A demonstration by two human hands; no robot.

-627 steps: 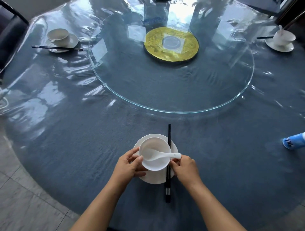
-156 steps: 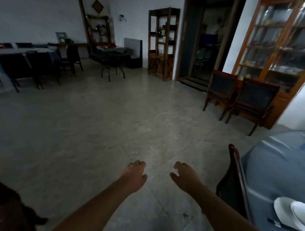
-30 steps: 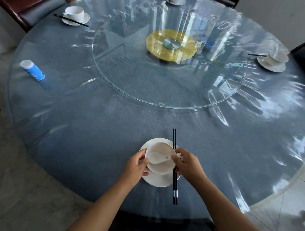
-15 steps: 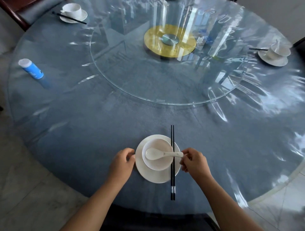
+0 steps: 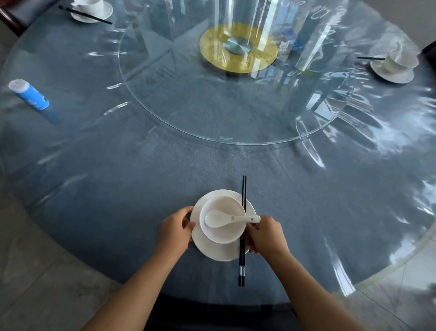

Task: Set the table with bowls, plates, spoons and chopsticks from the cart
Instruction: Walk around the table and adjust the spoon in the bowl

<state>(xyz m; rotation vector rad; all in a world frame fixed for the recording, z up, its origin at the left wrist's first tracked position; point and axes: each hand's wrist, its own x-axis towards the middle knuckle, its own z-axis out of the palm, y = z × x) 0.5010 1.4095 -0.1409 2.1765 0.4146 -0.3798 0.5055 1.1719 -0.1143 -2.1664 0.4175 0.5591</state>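
Big round bench (image 5: 118,189) under blue-grey cloth and clear plastic, and on it one round glass turntable (image 5: 212,106) over one gold disc (image 5: 212,52). Three place settings in sight: one close, one far left, one far right. That makes three plates, three bowls and three pairs of black chopsticks. Spoons, I count two for sure; the far-left bowl (image 5: 87,2) is cut off. One blue-and-white tube (image 5: 33,98) lies on its side at the left.

Front and centre at the near edge sits the round white ceramic plate (image 5: 219,250) with the white ceramic bowl (image 5: 221,234) on top. The left hand (image 5: 175,230) has its fingers curled on the plate's left rim. The right hand (image 5: 267,236) curls on the right rim, hard against the pair of black chopsticks (image 5: 242,260).

Those chopsticks lie across the plate's right side, long axis straight away from the person, tips toward the turntable, silver-banded ends nearest. The white ceramic spoon (image 5: 226,218) rests in the bowl, scoop left, handle pointing right over the chopsticks.
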